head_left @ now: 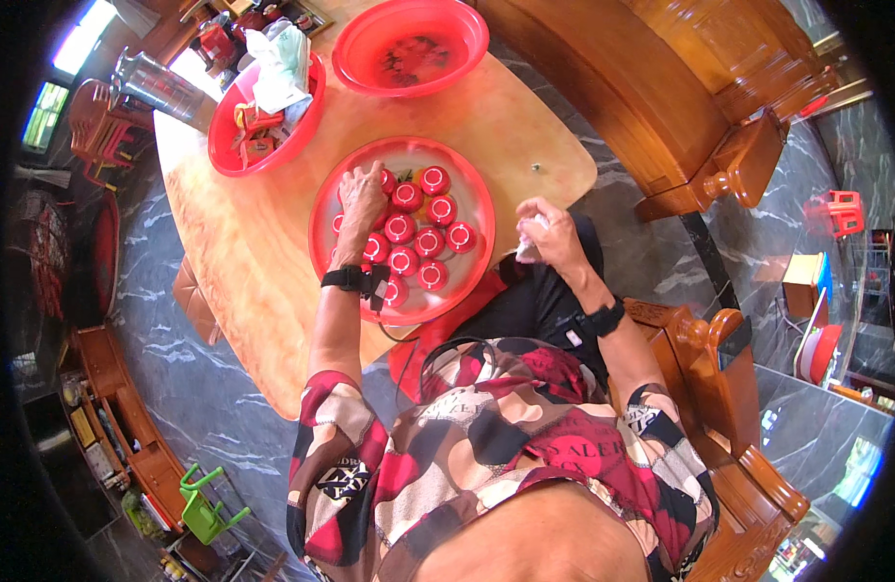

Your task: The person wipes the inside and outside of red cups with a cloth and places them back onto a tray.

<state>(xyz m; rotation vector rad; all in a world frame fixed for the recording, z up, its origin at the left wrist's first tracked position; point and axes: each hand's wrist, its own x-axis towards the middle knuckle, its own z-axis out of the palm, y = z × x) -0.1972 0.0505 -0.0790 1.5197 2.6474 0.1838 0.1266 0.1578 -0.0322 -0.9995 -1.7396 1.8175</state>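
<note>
A round red-rimmed tray (319, 233) on the table carries several small red cups (400, 229), standing upside down with pale rings on their bases. Over its upper left part is my left hand (363, 200), fingers curled down around a red cup (387, 181) at the edge of the group. The hand hides part of that cup and others beneath. Off the tray's right side, above my lap, my right hand (556, 236) is closed on a crumpled white cloth (530, 249). Both wrists wear black bands.
Beyond the tray stands a red basin (346, 68) with water and a dark pattern at its bottom. A red tub (218, 145) at the upper left holds packets and a pale plastic bag. Near it is a clear container (161, 89). A carved wooden bench (651, 97) lies to the right.
</note>
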